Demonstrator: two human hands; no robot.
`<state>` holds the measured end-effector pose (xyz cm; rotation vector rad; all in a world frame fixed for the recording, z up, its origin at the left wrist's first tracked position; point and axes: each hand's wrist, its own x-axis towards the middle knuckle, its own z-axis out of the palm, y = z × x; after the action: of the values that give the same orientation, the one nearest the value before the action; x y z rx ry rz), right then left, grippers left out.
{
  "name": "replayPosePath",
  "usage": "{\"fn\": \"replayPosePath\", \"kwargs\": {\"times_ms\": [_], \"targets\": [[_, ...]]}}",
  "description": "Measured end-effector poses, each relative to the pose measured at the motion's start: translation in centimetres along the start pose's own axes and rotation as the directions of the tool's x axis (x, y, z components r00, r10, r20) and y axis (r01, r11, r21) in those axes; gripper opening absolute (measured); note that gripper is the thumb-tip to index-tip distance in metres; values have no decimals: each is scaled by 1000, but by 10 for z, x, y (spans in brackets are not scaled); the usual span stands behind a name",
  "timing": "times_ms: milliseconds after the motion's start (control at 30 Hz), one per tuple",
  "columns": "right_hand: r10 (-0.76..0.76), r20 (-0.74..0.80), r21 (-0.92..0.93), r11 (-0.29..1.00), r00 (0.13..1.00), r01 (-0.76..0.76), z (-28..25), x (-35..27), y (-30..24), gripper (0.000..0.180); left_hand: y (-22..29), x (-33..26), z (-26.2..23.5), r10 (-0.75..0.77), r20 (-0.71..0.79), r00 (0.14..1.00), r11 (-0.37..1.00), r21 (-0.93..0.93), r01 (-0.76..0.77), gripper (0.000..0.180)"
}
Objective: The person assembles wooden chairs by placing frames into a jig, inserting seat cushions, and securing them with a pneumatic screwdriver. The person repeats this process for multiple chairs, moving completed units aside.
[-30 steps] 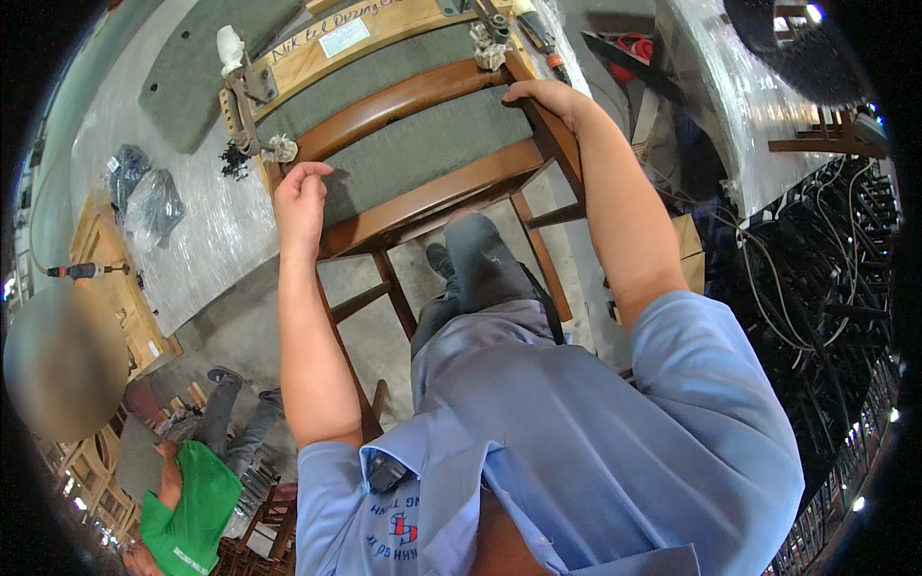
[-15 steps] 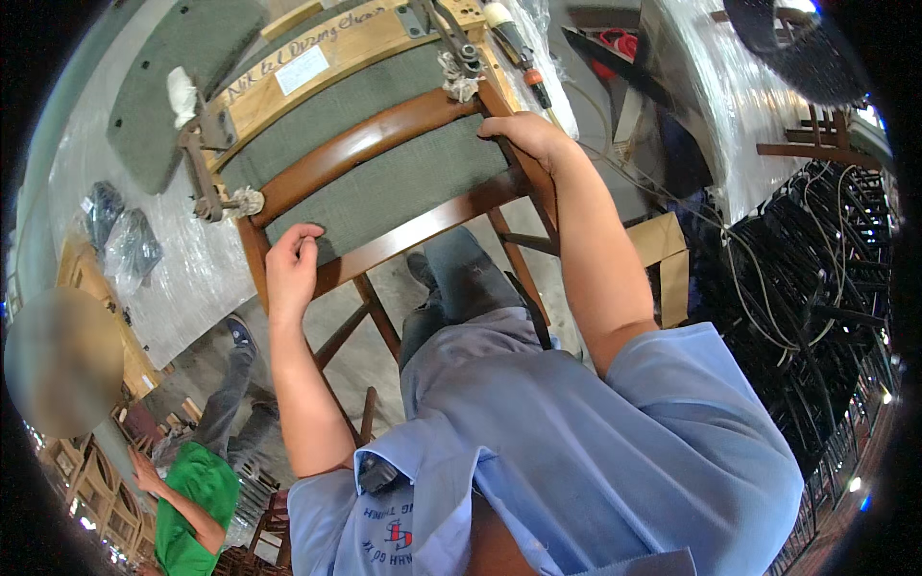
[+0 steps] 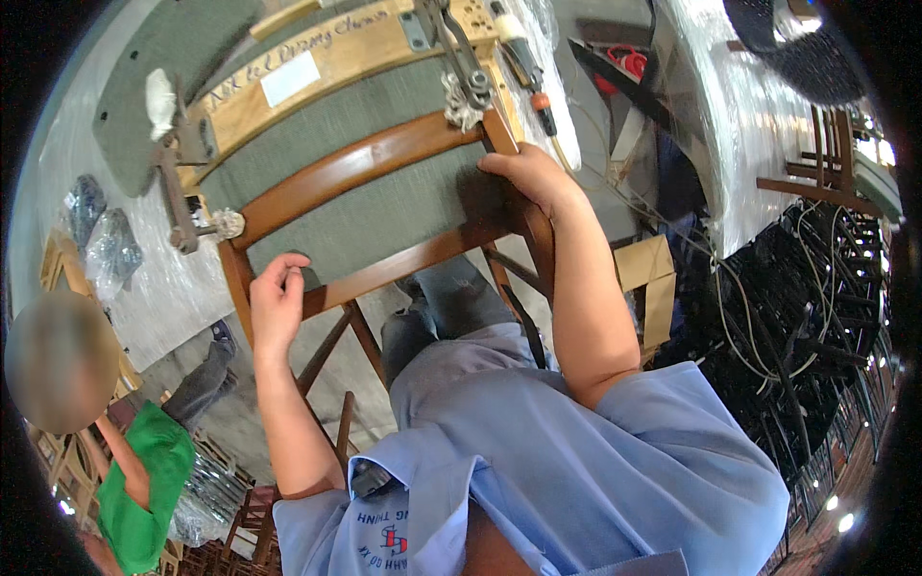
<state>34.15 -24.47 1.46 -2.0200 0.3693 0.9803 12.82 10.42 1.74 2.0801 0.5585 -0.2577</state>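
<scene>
A brown wooden chair [image 3: 407, 276] with a grey-green padded panel [image 3: 384, 209] lies before me, its legs toward my body. My left hand [image 3: 279, 298] is closed around its left side post, fingers curled over the edge. On the right post my right hand [image 3: 533, 178] is clasped, the thumb lying along the inner side by the padding. A wooden jig board [image 3: 355, 60] with a white label spans the far end. Its left metal clamp [image 3: 178, 202] and right metal clamp [image 3: 466, 62] press rag-wrapped tips near the chair's curved rail [image 3: 355, 168].
A hand power tool [image 3: 523, 67] lies right of the jig. Grey-green padded panels [image 3: 163, 86] rest on plastic wrap at far left. A cardboard box [image 3: 645, 288], cables [image 3: 730, 307] and stacked black frames [image 3: 807, 317] are at right. Another person in green [image 3: 144, 485] is at lower left.
Chair and jig sit slightly lower and farther left in view, my left hand shifting with them. Both hands keep their hold. The person in green appears farther left and lower.
</scene>
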Motion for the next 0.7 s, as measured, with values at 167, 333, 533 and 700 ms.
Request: {"fn": "replayPosePath", "kwargs": {"times_ms": [167,333,533,700], "targets": [[4,19,-86,996,1000,-2,-5,16,16,71,9,3,1,21,-1,1000,1000,15,-21,17],[-42,-2,-193,980,999,41,-6,-2,-8,73,0,4,0,85,-37,996,996,-2,-85,16],[-90,-36,-259,963,995,78,-5,6,-3,76,14,7,0,-60,13,998,942,-331,60,18],[-82,-52,-231,971,995,68,-6,2,1,80,99,-25,21,-98,230,968,679,-695,234,16]]}}
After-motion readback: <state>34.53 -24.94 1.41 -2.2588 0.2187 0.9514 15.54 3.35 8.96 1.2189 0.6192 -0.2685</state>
